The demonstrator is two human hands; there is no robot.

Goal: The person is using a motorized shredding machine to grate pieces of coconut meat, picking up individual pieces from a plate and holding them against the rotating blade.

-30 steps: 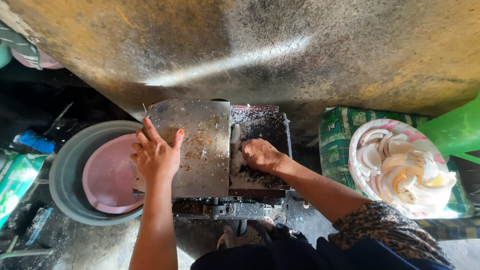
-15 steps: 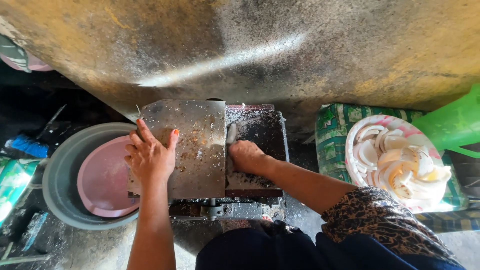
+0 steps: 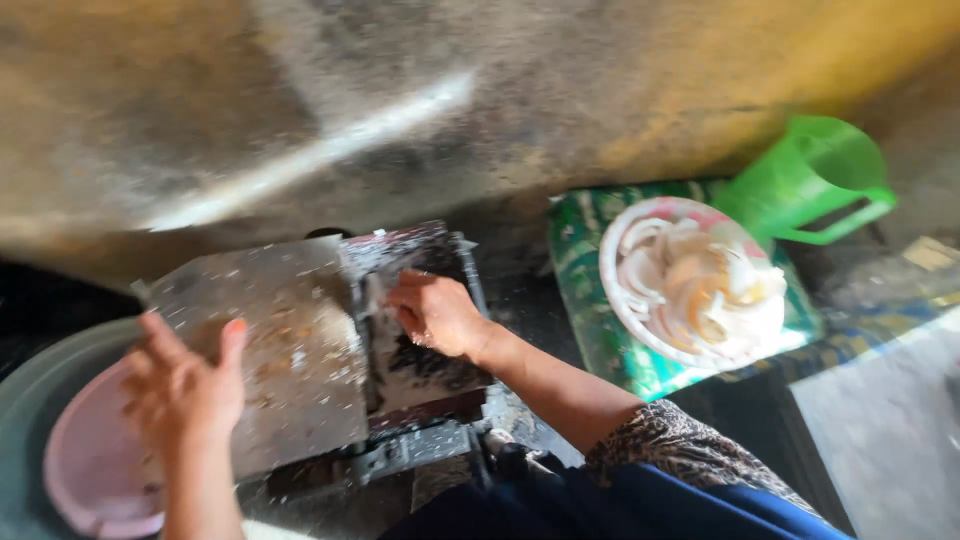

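My left hand (image 3: 185, 385) rests open, fingers spread, on the lower left corner of a speckled metal cover plate (image 3: 275, 320) on a small grating machine (image 3: 420, 440). My right hand (image 3: 435, 312) reaches into the machine's dark opening (image 3: 425, 370) just right of the plate. Its fingers curl down on a pale coconut piece (image 3: 376, 296) that is mostly hidden under them. White shreds dot the plate and the opening. The picture is blurred.
A pink bowl (image 3: 85, 465) sits in a grey basin (image 3: 35, 385) at the left. To the right, a white dish of coconut pieces (image 3: 690, 285) stands on a green patterned box (image 3: 585, 270), with a green jug (image 3: 810, 180) behind it. A stained wall (image 3: 400, 100) runs along the back.
The view has swung and tilted, so the machine now sits lower and to the left. Both hands keep their places on the plate and in the opening.
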